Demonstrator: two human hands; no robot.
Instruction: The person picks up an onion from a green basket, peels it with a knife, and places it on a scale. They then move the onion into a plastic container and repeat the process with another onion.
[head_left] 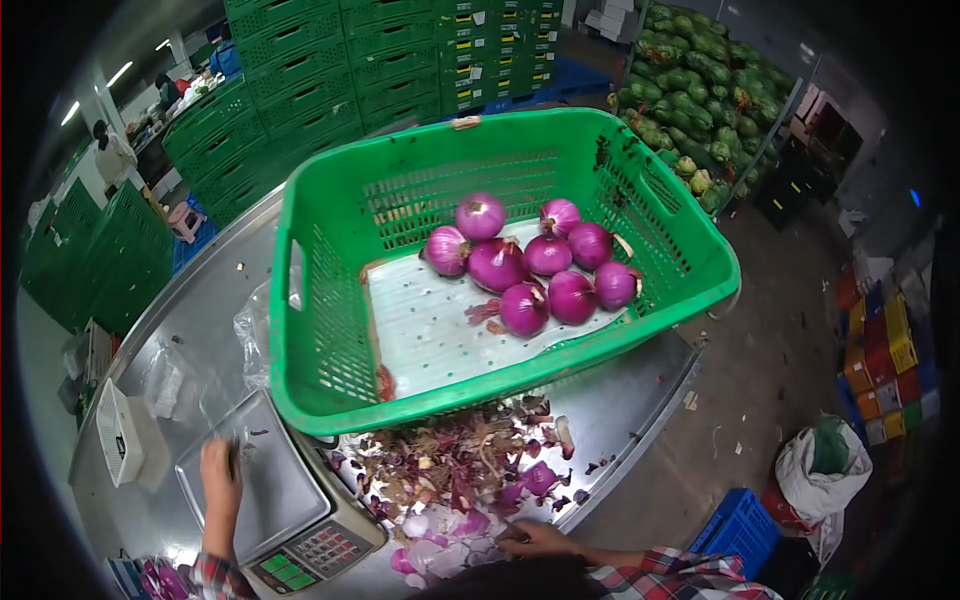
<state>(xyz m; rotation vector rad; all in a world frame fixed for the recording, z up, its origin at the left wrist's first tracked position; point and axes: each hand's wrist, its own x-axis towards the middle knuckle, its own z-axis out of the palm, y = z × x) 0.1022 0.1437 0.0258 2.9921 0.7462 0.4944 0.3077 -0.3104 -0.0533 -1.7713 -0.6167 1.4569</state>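
My left hand (pixel 220 472) is over the metal weighing pan (pixel 285 475) of a digital scale (pixel 318 550), its fingers drawn together with a dark strip along them that I cannot make out. Bits of dark peel lie on the pan. At the lower middle, my right hand (pixel 540 540) is closed beside a heap of onion skins (pixel 470 450); what it grips is too dark to name. Purple pieces and pale plastic (pixel 445 550) lie next to it. Beyond the scale, a green plastic crate (pixel 480 395) holds several peeled red onions (pixel 497 264) on a white liner (pixel 430 330).
Clear plastic bags (pixel 175 380) and a small white basket (pixel 120 435) lie on the steel table (pixel 225 290) to the left. Stacked green crates (pixel 295 75) stand behind. Bagged green vegetables (pixel 700 90) fill a rack at the back right. A white sack (pixel 825 475) and blue crate (pixel 738 535) stand right.
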